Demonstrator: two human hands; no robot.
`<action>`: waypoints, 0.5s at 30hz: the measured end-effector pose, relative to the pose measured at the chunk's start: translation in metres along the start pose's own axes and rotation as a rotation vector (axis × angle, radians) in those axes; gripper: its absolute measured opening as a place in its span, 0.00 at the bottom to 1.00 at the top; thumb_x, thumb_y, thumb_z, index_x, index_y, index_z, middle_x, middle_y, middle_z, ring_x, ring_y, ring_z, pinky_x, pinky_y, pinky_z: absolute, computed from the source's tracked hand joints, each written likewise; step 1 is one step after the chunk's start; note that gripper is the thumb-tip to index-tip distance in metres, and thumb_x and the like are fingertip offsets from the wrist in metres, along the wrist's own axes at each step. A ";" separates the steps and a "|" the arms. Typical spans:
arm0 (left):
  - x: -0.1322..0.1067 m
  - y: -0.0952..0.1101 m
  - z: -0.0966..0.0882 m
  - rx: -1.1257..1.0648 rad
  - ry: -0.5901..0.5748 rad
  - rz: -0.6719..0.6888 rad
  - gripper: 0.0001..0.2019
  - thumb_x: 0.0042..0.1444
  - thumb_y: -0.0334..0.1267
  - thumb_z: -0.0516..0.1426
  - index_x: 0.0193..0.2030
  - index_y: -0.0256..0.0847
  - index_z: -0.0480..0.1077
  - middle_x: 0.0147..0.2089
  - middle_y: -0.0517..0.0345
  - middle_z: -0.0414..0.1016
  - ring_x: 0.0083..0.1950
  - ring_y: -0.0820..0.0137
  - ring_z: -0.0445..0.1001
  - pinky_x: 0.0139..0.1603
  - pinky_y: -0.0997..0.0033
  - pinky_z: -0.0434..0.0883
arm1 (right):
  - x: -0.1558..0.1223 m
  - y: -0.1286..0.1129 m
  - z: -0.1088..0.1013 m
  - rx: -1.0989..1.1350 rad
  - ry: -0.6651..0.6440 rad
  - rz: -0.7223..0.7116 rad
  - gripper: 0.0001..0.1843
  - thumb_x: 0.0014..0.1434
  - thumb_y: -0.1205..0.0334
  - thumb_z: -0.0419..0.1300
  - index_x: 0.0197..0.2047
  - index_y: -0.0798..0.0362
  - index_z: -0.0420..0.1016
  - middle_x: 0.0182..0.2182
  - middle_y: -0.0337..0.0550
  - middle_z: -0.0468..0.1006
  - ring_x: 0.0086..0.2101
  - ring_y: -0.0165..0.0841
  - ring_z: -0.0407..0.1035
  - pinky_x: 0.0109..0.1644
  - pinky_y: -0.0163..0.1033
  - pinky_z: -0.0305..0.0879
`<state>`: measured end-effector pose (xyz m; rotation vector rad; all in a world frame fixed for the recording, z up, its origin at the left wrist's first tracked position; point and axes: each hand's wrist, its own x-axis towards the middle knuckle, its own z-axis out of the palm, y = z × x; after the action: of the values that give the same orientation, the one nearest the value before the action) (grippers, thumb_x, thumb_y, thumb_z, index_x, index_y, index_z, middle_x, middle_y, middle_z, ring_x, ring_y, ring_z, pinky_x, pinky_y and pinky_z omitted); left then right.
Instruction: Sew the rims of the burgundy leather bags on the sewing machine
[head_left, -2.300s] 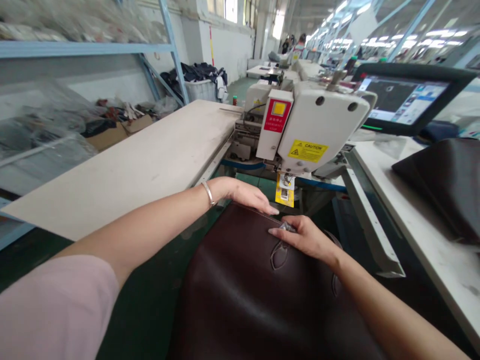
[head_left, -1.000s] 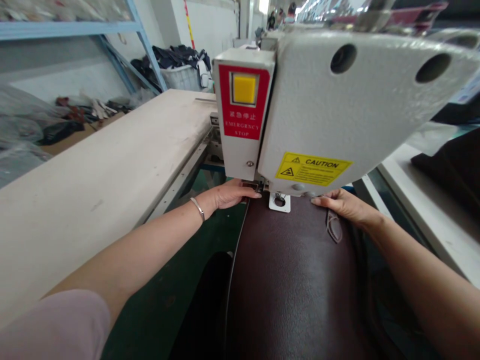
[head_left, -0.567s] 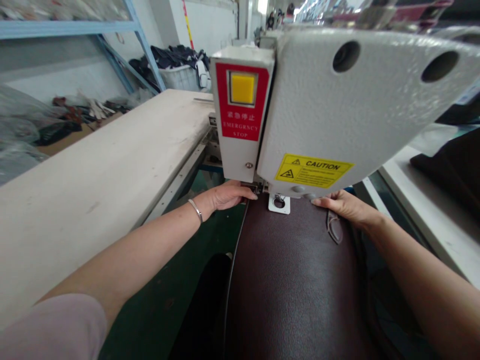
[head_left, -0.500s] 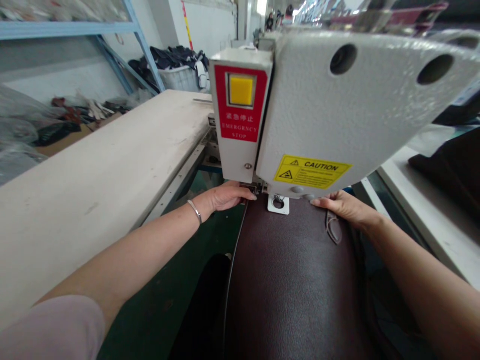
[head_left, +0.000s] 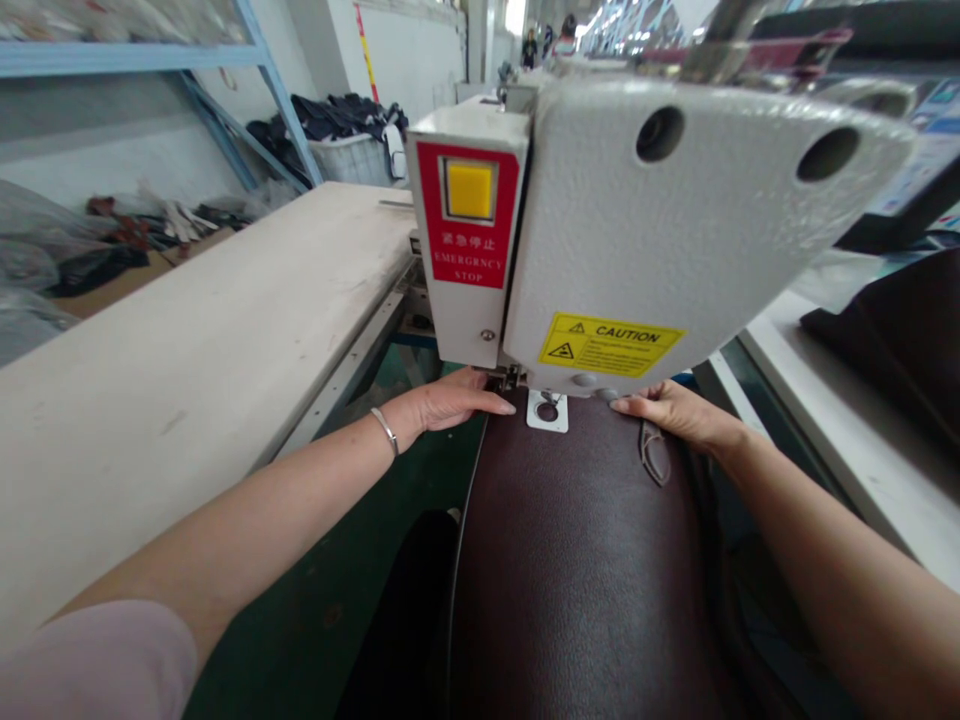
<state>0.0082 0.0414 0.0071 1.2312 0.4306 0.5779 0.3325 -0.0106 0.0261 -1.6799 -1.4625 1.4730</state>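
A dark brown leather bag (head_left: pixel 592 560) lies in front of me, its far edge pushed under the head of a white sewing machine (head_left: pixel 675 230). My left hand (head_left: pixel 450 402) rests at the bag's far left edge, fingers stretched flat toward the white presser plate (head_left: pixel 547 411). My right hand (head_left: pixel 667 410) lies flat on the bag's far right edge beside a leather handle tab (head_left: pixel 655 455), fingers extended under the machine head. Neither hand grips anything. A silver bangle (head_left: pixel 386 430) is on my left wrist.
A long beige work table (head_left: pixel 187 340) runs along the left. A red emergency stop panel (head_left: pixel 469 215) with a yellow button faces me. More dark leather (head_left: pixel 900 330) lies on the white table at right. Blue shelving (head_left: pixel 255 90) and piled fabric stand at the back left.
Since 2.3 s ago the bag and both hands went forward under the machine head. In the last second the view shifted slightly and the hands stayed flat on the bag's edge.
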 end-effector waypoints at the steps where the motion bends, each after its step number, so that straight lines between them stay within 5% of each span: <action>1: 0.000 0.000 0.001 0.008 -0.015 -0.002 0.25 0.45 0.32 0.68 0.53 0.35 0.73 0.59 0.42 0.74 0.65 0.56 0.68 0.72 0.50 0.52 | 0.000 0.000 0.000 -0.004 -0.001 -0.002 0.28 0.41 0.35 0.73 0.25 0.54 0.76 0.21 0.43 0.73 0.26 0.37 0.69 0.28 0.38 0.65; 8: 0.000 0.000 0.003 0.036 -0.034 -0.006 0.28 0.48 0.31 0.67 0.57 0.37 0.71 0.62 0.45 0.73 0.66 0.59 0.67 0.72 0.53 0.53 | 0.000 -0.001 0.001 -0.024 0.000 -0.005 0.30 0.39 0.34 0.73 0.22 0.54 0.74 0.21 0.42 0.73 0.24 0.34 0.66 0.28 0.37 0.65; 15: -0.003 -0.002 0.004 0.059 -0.053 -0.020 0.28 0.49 0.36 0.67 0.57 0.34 0.70 0.62 0.40 0.71 0.66 0.56 0.66 0.71 0.50 0.52 | -0.004 -0.009 0.001 -0.042 -0.023 -0.091 0.26 0.44 0.37 0.72 0.27 0.54 0.77 0.27 0.44 0.77 0.36 0.42 0.72 0.43 0.42 0.70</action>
<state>0.0083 0.0359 0.0067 1.2943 0.4181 0.5173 0.3284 -0.0119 0.0349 -1.6036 -1.5710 1.4272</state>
